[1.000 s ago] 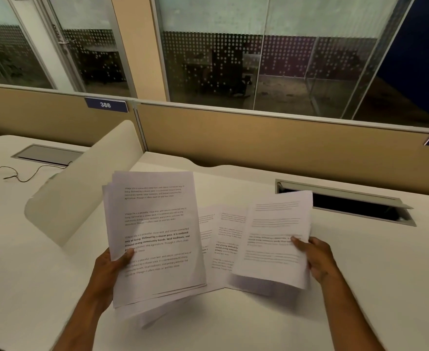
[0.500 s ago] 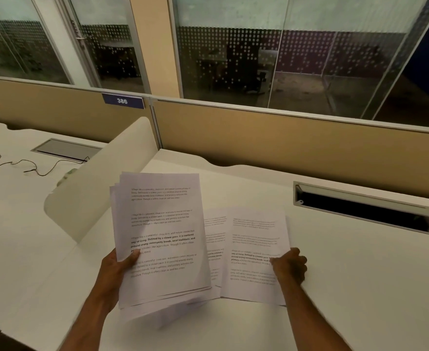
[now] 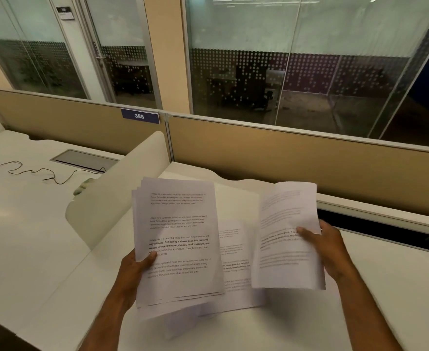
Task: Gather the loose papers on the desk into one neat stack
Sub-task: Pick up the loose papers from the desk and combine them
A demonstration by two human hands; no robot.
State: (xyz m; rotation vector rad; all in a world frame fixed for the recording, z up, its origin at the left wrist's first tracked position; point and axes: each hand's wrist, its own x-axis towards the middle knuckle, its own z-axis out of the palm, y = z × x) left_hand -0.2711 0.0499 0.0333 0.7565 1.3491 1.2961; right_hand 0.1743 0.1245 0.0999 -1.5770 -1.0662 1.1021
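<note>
White desk (image 3: 385, 287) surfaces fill the lower frame beneath a tan partition (image 3: 284, 158) bearing a blue tag (image 3: 140, 116) numbered 386, with frosted glass walls behind. At centre, the person's left hand (image 3: 134, 272) grips a fanned stack of printed pages (image 3: 178, 244) by its left edge, thumb pressed on the top page, the stack raised and tilted toward the camera. The right hand (image 3: 330, 252) pinches a single curling sheet (image 3: 288, 236) at right of centre, lifted off the desk. More printed pages (image 3: 233, 269) lie flat between the two. A dark cable (image 3: 31, 171) trails at left.
</note>
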